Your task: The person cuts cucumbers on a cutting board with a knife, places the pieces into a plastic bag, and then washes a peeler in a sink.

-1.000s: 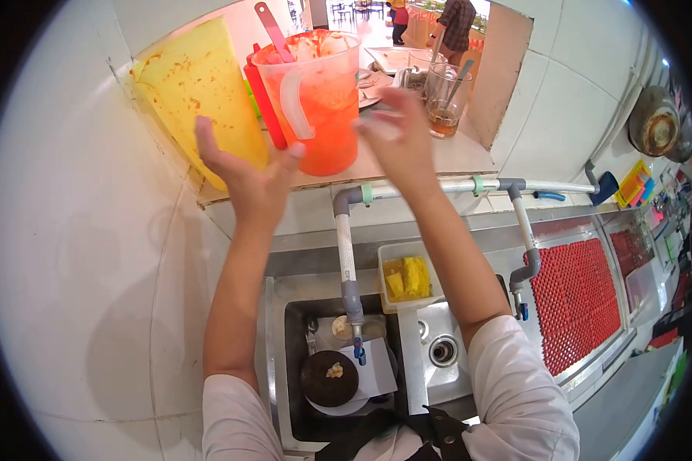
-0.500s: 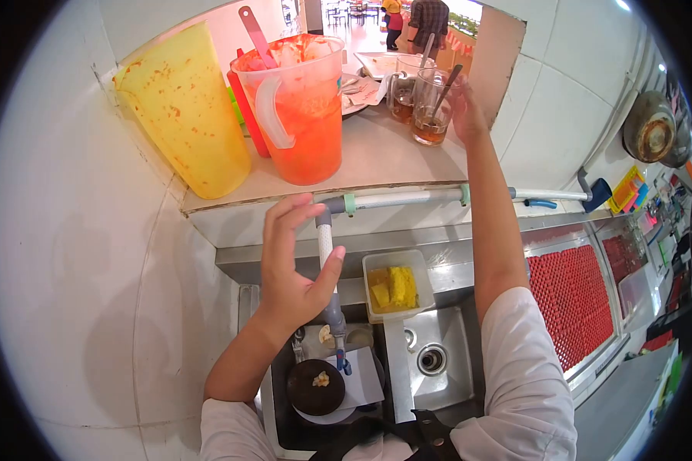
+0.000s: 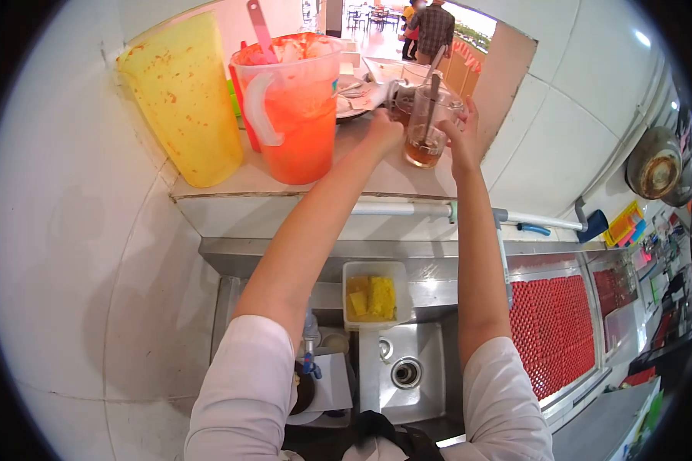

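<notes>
On the ledge, my right hand (image 3: 463, 142) closes round the right side of a glass mug (image 3: 423, 150) with some brown drink and a spoon (image 3: 432, 104) in it. Just behind and to the left is a second glass mug (image 3: 401, 104), also with a spoon standing in it. My left hand (image 3: 387, 131) is closed at this rear mug's handle side; the fingers are partly hidden. Both mugs are upright and close together. Left of my hands stand a red-stained pitcher (image 3: 304, 138) with a pink utensil (image 3: 260, 27) and a yellow pitcher (image 3: 184, 107).
Below the ledge is a double sink (image 3: 430, 338); its left basin holds a white dish (image 3: 332, 380) and a dark round item under a tap (image 3: 309, 357). A tub with yellow sponges (image 3: 373, 300) sits between. Red matting (image 3: 553, 330) lies right. People (image 3: 432, 34) stand beyond the opening.
My left hand has gone from above the tap up to the rear mug. The front mug has shifted slightly nearer, with my right hand now around its side.
</notes>
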A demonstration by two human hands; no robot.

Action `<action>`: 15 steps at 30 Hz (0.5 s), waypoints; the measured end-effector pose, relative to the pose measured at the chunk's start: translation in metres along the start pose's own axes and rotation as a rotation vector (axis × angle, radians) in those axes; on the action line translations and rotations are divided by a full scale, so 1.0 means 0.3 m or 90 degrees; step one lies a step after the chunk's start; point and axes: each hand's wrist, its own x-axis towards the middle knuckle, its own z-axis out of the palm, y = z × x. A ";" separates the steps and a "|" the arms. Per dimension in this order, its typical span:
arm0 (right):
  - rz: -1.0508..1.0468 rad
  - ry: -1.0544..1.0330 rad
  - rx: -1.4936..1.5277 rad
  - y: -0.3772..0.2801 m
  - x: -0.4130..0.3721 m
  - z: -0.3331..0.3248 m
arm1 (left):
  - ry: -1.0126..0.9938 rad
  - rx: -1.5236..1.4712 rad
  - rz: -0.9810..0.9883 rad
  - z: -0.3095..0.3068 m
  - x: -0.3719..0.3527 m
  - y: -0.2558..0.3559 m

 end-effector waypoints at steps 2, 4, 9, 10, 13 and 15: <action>-0.092 -0.024 -0.063 0.024 0.054 -0.034 | 0.136 -0.077 0.034 0.047 0.021 -0.011; -0.087 -0.063 -0.073 0.041 0.089 -0.064 | 0.217 -0.054 0.079 0.085 0.018 -0.015; -0.069 -0.062 -0.095 0.075 0.107 -0.077 | 0.211 -0.156 0.087 0.063 0.082 -0.048; -0.089 -0.028 -0.153 0.068 0.090 -0.078 | 0.177 -0.194 0.069 0.049 0.097 -0.060; -0.148 0.039 -0.226 0.015 0.039 -0.057 | 0.056 -0.224 -0.009 0.027 -0.024 0.039; -0.162 0.089 -0.333 -0.007 0.001 -0.036 | 0.026 -0.206 0.004 0.040 -0.045 0.038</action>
